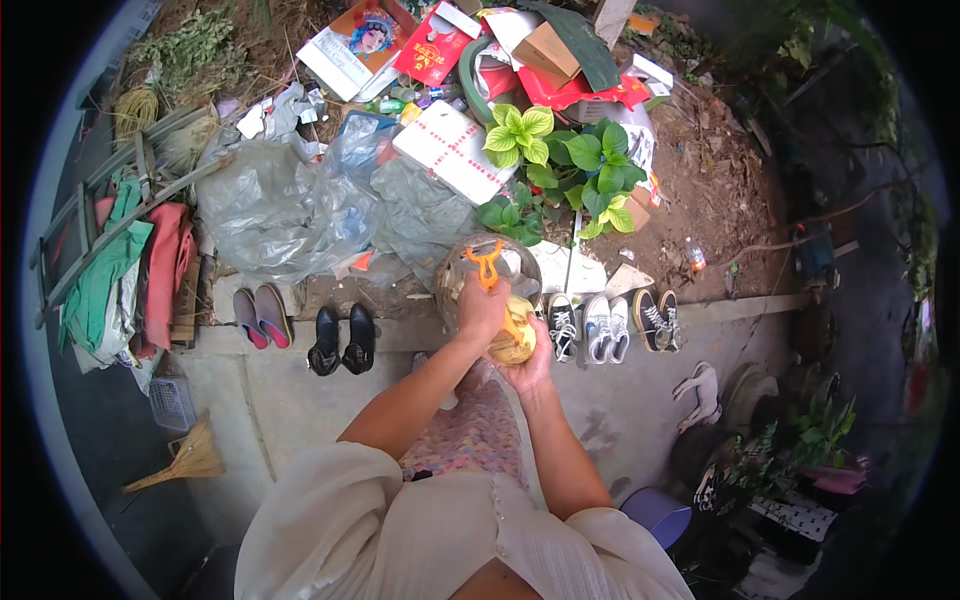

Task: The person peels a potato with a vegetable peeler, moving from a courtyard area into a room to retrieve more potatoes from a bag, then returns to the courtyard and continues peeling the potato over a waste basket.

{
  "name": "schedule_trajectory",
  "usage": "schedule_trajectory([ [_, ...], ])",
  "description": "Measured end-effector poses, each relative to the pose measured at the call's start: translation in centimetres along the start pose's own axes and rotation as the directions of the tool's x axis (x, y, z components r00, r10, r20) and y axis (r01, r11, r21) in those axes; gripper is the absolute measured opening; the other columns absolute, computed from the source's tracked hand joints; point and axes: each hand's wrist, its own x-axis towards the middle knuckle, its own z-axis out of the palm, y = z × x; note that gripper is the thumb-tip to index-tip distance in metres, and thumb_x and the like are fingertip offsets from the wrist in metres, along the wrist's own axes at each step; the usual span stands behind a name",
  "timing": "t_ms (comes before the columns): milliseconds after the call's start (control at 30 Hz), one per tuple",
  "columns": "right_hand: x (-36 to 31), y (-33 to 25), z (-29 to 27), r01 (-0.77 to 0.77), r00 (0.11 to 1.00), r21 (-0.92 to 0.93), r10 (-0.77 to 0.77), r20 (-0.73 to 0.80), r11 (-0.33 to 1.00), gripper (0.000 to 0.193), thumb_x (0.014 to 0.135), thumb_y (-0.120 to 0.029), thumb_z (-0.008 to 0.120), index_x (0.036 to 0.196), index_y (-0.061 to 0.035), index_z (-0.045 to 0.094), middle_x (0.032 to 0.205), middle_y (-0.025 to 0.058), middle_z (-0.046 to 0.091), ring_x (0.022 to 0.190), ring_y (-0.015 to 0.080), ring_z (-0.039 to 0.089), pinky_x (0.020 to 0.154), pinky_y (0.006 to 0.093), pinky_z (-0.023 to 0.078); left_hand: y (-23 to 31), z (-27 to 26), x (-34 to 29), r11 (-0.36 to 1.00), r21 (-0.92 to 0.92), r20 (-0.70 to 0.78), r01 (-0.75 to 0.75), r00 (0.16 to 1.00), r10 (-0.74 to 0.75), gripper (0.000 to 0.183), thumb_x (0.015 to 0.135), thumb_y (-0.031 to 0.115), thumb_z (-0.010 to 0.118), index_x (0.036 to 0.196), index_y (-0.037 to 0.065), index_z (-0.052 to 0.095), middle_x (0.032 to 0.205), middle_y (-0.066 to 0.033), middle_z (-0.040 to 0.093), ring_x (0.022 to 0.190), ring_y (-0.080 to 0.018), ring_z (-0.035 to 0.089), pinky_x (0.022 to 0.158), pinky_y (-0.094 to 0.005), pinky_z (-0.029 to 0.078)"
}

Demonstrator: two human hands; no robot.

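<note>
My left hand (pixel 482 312) is closed around an orange peeler (pixel 486 262), whose looped end sticks out past my fingers. In my right hand (pixel 532 368) rests a yellow, rounded fruit or vegetable (pixel 514 346), too small to name surely. Orange shows against its upper side, where the two hands meet. Just beyond them stands a round metal basin (pixel 449 272) with pale things inside, partly hidden by my left hand.
Along the concrete edge stand slippers (pixel 264 318), black boots (pixel 342 340) and several sneakers (pixel 607 328). Past it lie plastic sheeting (pixel 265 205), a white box (pixel 455 150), a leafy plant (pixel 600 165) and cartons. A broom (pixel 190 455) lies left; a dog (pixel 700 393) lies right.
</note>
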Motion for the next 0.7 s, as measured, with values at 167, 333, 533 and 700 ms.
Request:
schedule_trajectory([
  [167,-0.4,-0.6,-1.0,-0.066,0.996,-0.001,0.066,0.061,0.998,0.054,0.081,-0.046,0.053,0.119,-0.0070,0.051,0.106,0.0137,0.060,0.088,0.0327,0.061,0.070,0.0465,0.054,-0.8,0.6,3.3,0.980,0.176,0.012,0.091,0.995,-0.095,0.037,0.076,0.027,0.059,0.095,-0.004,0.052,0.090,-0.0246,0.061,0.088,-0.0365,0.060,0.077,-0.0419,0.045],
  [333,-1.5,-0.5,-1.2,-0.081,0.983,0.027,0.076,0.165,0.996,0.056,0.082,-0.045,0.052,0.122,-0.0061,0.049,0.108,0.0163,0.059,0.091,0.0353,0.060,0.070,0.0471,0.054,0.9,-0.8,6.6,0.992,-0.106,-0.303,0.073,0.948,-0.102,0.039,0.076,0.027,0.060,0.095,-0.006,0.051,0.088,-0.0229,0.060,0.083,-0.0361,0.060,0.075,-0.0426,0.045],
  [533,-0.5,0.2,-1.0,-0.085,0.983,0.139,0.060,0.176,0.987,0.055,0.083,-0.046,0.049,0.122,-0.0076,0.051,0.113,0.0158,0.057,0.099,0.0338,0.058,0.077,0.0500,0.052,-3.5,-0.9,5.1,1.000,-0.016,-0.163,0.006,0.987,-0.009,0.039,0.076,0.029,0.061,0.097,-0.002,0.049,0.085,-0.0195,0.059,0.082,-0.0334,0.060,0.076,-0.0420,0.044],
  [700,0.2,-0.2,-2.2,-0.053,0.987,0.155,0.028,0.159,0.987,0.051,0.084,-0.045,0.048,0.119,-0.0084,0.052,0.111,0.0147,0.058,0.096,0.0339,0.058,0.076,0.0494,0.052,0.5,0.2,1.3,0.985,0.080,-0.101,-0.150,0.982,0.158,0.027,0.078,0.022,0.061,0.089,-0.001,0.052,0.077,-0.0105,0.057,0.068,-0.0203,0.054,0.064,-0.0352,0.045],
])
